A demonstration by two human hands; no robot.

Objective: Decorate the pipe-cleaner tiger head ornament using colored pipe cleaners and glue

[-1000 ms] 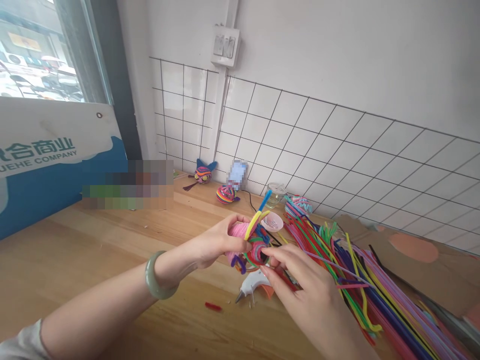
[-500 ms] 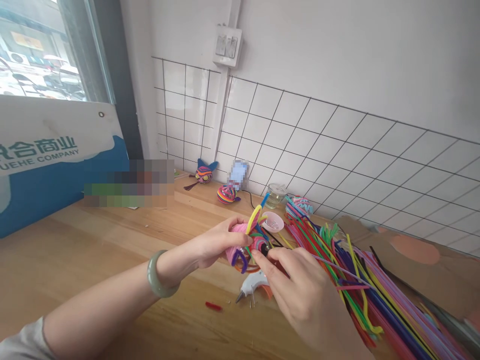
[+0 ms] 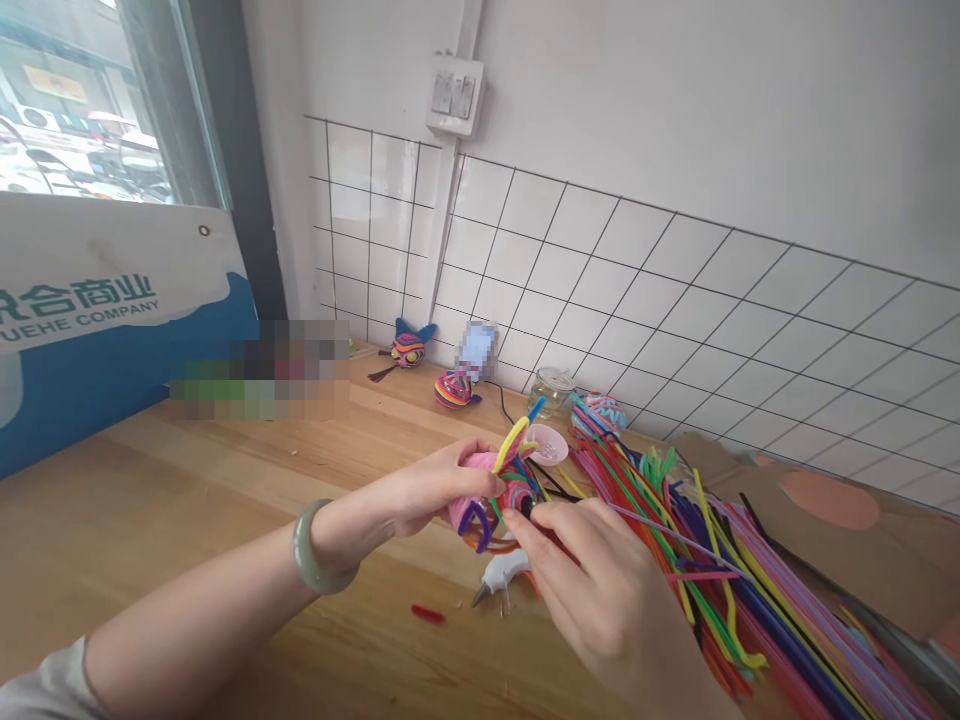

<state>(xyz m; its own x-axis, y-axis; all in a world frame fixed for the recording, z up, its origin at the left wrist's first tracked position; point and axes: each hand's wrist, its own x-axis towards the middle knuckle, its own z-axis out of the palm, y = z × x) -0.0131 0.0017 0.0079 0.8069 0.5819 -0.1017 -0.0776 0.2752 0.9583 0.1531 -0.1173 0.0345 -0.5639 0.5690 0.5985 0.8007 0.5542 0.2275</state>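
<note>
Steadying the craft piece: left hand wraps the pink fuzzy body of the craft piece, fingers behind, thumb laid along the near side; closed round it with no visible gap.
Dark end of coil: right hand brings thumb and forefinger almost together at the dark end of the striped coil, apparently pinching it; the exact contact is partly hidden.
Position: craft piece raised above the wooden table, between the two hands, near the glue gun, which lies below it.
Pressure: best judged light and even, since fuzzy stems probably flatten or unwind under a hard squeeze.
Left thumb: better braced beside the coil, so that a push from the right is met there rather than by the soft body.
Yellow loop and purple loop: yellow loop above, purple loop below; both probably bend easily, so fingers do well to clear them.
Alignment: dark end best centred on the coil, viewed straight on.
</note>
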